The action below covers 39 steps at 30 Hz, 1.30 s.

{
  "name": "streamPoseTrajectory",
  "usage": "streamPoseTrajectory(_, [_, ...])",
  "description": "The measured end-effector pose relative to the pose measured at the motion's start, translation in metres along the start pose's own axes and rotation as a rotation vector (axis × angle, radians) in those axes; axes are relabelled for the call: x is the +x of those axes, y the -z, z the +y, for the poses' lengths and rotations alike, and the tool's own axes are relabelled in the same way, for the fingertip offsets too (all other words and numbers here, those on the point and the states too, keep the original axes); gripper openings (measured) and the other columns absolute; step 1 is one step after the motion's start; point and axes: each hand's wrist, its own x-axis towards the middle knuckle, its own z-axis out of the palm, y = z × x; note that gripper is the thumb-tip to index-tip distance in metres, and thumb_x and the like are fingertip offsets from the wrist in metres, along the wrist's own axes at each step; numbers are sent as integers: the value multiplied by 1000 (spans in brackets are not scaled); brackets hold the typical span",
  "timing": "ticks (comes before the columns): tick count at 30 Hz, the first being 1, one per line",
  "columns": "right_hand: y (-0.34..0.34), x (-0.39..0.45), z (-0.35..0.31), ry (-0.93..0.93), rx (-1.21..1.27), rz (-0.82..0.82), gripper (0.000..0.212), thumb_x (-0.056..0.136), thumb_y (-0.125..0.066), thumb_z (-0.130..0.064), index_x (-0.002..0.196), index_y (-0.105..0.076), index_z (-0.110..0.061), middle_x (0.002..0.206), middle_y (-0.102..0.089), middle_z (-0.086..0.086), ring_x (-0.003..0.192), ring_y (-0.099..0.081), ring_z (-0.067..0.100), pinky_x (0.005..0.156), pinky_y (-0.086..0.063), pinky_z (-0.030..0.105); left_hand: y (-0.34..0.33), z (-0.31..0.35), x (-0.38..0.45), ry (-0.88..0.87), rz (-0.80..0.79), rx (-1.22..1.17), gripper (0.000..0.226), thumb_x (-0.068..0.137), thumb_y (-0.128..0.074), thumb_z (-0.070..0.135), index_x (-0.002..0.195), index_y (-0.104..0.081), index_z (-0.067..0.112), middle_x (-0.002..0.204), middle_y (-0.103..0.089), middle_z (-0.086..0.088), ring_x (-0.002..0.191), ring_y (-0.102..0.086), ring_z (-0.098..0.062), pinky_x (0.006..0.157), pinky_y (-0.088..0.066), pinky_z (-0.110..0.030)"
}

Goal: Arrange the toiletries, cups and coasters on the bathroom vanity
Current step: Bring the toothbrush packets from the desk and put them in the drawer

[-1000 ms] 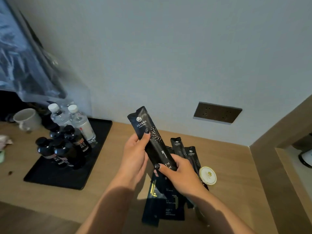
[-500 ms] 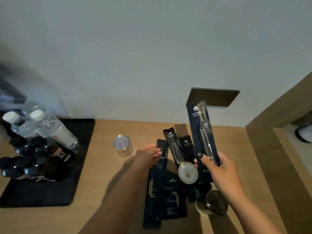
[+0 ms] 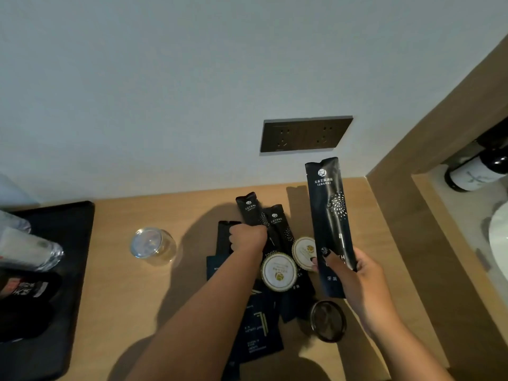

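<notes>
My right hand (image 3: pixel 357 273) grips a long dark toothbrush packet (image 3: pixel 330 210) by its lower half, holding it upright above the wooden counter (image 3: pixel 123 298). My left hand (image 3: pixel 247 239) is curled over the pile of dark toiletry packets (image 3: pixel 257 334), closing on a long packet (image 3: pixel 248 207) that lies there. Two round white coasters (image 3: pixel 279 272) rest on the pile, side by side. A clear glass cup (image 3: pixel 152 246) stands left of the pile. A second dark-looking glass (image 3: pixel 328 320) stands near my right wrist.
A black tray (image 3: pixel 66 243) with water bottles (image 3: pixel 27 248) and dark bottles sits at the left edge. A dark socket plate (image 3: pixel 305 133) is on the wall behind. A wooden partition (image 3: pixel 406 215) rises on the right, with a dark bottle (image 3: pixel 478 171) beyond it.
My right hand carried the toothbrush packet to the right. My left hand let go of it, reached down to the pile and curled its fingers onto a packet. The view shifted right and down.
</notes>
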Motion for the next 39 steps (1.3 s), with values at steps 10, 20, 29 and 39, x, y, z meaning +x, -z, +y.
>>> streamPoseTrajectory(10, [9,1,-7,-3,-13,-62,15,92,-58,-12,86,-69,-19,80,-74,9,76,-69,20,62,-52,30,1,-2,-15,-241,-51,235,18,84,-66,19,80,-66,2,67,-60,-5,55,-52,-12,45,-37,-21])
streamPoseTrajectory(20, [23,-8,-22,12,-93,-121,7,90,-62,-18,88,-68,-17,72,-74,2,59,-68,14,48,-53,27,29,26,-66,-336,46,-273,17,90,-58,9,106,-60,1,86,-65,-7,81,-62,-26,68,-52,-32])
streamPoseTrajectory(29, [19,-33,-64,137,102,-300,11,93,-54,-12,96,-64,-15,79,-75,9,70,-72,18,59,-59,27,84,32,-172,-510,-104,-715,24,97,-49,12,119,-51,6,107,-69,-24,91,-68,-31,87,-54,-50])
streamPoseTrajectory(39, [38,-89,-75,300,131,-428,13,93,-53,-17,96,-64,-11,79,-72,19,66,-69,24,61,-58,36,102,-15,-289,-672,-87,-767,31,87,-62,3,117,-55,7,97,-72,-20,87,-70,-36,78,-58,-50])
